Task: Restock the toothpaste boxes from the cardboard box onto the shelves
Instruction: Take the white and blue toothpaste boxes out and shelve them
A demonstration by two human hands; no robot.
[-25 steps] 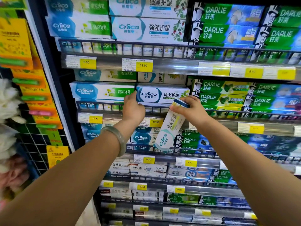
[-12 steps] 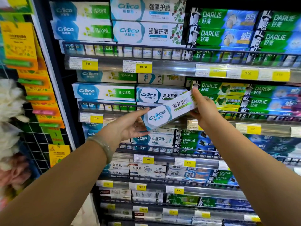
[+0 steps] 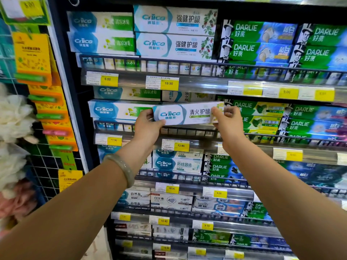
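Both hands, left hand [image 3: 148,121] & right hand [image 3: 226,119], pinched the toothpaste box [image 3: 185,114] by its ends, level w/ the shelf rail [image 3: 187,130] just below, prob to slot it in flat.

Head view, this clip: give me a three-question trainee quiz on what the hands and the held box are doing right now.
1. True or false: the Cnice toothpaste box is gripped at both ends, by the left hand and the right hand.
2. How is the box oriented? A) upright on its end B) roughly level, front face to the camera C) lying on the floor
3. Fill in: the yellow price tag on the shelf rail directly below the box reads ____.

Key: 1 true; 2 B; 3 12.90
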